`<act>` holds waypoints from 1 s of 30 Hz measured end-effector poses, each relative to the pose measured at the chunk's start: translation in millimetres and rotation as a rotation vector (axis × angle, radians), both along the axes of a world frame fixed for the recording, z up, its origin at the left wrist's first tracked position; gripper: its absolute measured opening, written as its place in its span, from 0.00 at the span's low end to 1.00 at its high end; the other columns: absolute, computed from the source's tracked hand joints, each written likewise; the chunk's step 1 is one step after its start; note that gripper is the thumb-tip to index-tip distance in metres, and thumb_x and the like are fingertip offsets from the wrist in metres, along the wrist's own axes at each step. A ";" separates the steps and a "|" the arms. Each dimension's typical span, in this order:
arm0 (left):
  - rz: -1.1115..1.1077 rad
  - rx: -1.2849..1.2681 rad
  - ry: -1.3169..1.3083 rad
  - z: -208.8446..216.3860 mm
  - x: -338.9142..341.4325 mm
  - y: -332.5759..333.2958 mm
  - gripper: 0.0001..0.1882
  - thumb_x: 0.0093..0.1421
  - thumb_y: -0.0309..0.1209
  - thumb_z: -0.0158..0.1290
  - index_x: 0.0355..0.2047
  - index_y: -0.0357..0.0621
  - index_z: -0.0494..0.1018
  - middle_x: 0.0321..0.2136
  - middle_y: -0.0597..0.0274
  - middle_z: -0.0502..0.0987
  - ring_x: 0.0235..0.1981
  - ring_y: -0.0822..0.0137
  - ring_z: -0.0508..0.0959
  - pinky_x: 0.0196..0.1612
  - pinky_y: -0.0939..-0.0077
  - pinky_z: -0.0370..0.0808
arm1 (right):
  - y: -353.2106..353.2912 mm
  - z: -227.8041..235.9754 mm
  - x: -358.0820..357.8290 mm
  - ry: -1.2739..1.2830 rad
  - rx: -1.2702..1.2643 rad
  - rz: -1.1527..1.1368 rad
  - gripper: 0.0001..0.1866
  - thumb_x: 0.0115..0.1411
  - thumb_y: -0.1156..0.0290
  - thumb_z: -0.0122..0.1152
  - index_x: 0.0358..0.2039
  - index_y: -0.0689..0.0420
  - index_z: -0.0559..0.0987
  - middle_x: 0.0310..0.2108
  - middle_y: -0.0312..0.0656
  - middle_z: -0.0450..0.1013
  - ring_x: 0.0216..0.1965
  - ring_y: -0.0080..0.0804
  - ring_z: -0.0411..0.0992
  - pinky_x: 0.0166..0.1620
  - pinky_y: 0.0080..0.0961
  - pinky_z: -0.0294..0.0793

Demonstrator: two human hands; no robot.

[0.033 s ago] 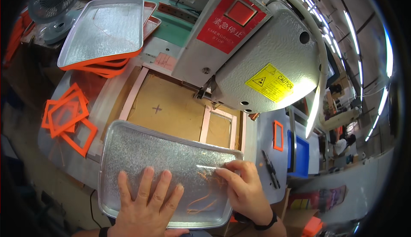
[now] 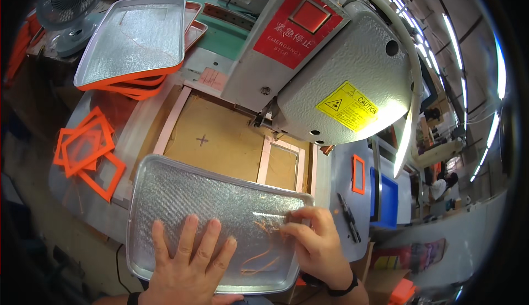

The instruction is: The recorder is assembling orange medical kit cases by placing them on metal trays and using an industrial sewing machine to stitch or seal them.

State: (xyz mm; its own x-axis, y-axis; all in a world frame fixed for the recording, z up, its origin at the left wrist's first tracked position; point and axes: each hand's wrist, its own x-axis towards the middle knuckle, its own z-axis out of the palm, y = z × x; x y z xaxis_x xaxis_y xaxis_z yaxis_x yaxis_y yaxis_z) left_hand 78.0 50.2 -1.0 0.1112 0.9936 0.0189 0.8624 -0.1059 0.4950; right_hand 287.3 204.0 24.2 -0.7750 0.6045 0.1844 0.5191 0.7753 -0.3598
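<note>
Left hand [image 2: 190, 263] spread flat, palm down, fingers apart, on the lower left-middle part of a silver tray [image 2: 193, 195]. Right hand [image 2: 318, 244] curled at the tray's right end, thumb and index drawn in close to each other near the loose orange threads [image 2: 259, 263]; can't tell if a strand is pinched between them. Dark band [image 2: 346, 287] on right wrist.

Tray: ribbed shiny face, rounded corners, raised rim, lying at the near edge of the counter [image 2: 341, 175], in front of the sewing machine [image 2: 352, 79]. Its far edge overlaps a tan board [image 2: 212, 134] with a dark cross mark and pink strips [image 2: 174, 119]. Threads lie loose on the tray's right half, some looped.

Machine head is grey, to the right above the board; red panel [image 2: 292, 32] with a square button, yellow warning label [image 2: 347, 107] on the side.

Upper left: stack of silver pieces with orange sides [image 2: 135, 43], fan [image 2: 71, 7] behind. Left of the tray: orange frames [image 2: 88, 148], overlapping. Right: single small orange frame [image 2: 358, 174], black pen-like tool [image 2: 348, 219] just below it, blue tray [image 2: 388, 200] further right. Farther background too blurred to sort out.
</note>
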 end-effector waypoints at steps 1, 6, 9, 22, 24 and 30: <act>0.001 0.006 -0.003 0.3 -0.2 0.4 0.57 0.40 0.57 0.67 0.68 0.44 0.61 0.71 0.43 0.52 0.72 0.36 0.46 0.65 0.19 0.36 | 1.0 1.3 3.4 0.008 0.019 0.009 0.21 0.46 0.87 0.58 0.43 0.58 0.81 0.46 0.48 0.71 0.47 0.47 0.70 0.49 0.38 0.71; -0.008 -0.009 0.006 1.8 -0.1 0.0 0.57 0.41 0.57 0.67 0.68 0.44 0.60 0.71 0.43 0.52 0.72 0.35 0.46 0.65 0.19 0.35 | -4.7 -1.5 3.7 -0.039 0.143 -0.078 0.21 0.46 0.88 0.58 0.41 0.58 0.82 0.54 0.51 0.69 0.56 0.53 0.67 0.58 0.41 0.68; -0.007 -0.013 0.008 1.9 -0.6 -0.8 0.57 0.41 0.58 0.67 0.68 0.44 0.60 0.71 0.42 0.51 0.72 0.35 0.45 0.65 0.19 0.35 | -5.5 0.8 9.0 -0.028 0.105 -0.058 0.20 0.47 0.88 0.58 0.42 0.58 0.82 0.57 0.52 0.68 0.58 0.53 0.66 0.60 0.42 0.67; -0.010 -0.017 0.028 0.6 0.6 -0.4 0.57 0.43 0.59 0.65 0.68 0.44 0.60 0.72 0.42 0.49 0.73 0.35 0.43 0.65 0.19 0.34 | -7.0 -5.9 9.0 0.013 0.104 -0.106 0.19 0.44 0.88 0.57 0.37 0.58 0.83 0.58 0.52 0.67 0.58 0.53 0.66 0.59 0.42 0.68; -0.012 -0.019 0.030 0.4 0.3 -0.8 0.57 0.42 0.59 0.65 0.68 0.44 0.60 0.72 0.41 0.49 0.73 0.35 0.42 0.65 0.18 0.34 | -8.7 -5.1 12.4 -0.015 0.106 -0.065 0.20 0.43 0.88 0.58 0.37 0.57 0.83 0.57 0.51 0.68 0.59 0.53 0.66 0.59 0.42 0.67; -0.019 -0.015 0.027 0.2 0.6 -0.4 0.58 0.41 0.59 0.66 0.69 0.43 0.59 0.72 0.41 0.49 0.73 0.34 0.42 0.65 0.18 0.35 | -20.7 -3.5 5.5 0.040 0.100 -0.182 0.19 0.44 0.84 0.59 0.37 0.53 0.84 0.53 0.43 0.74 0.59 0.49 0.67 0.62 0.44 0.62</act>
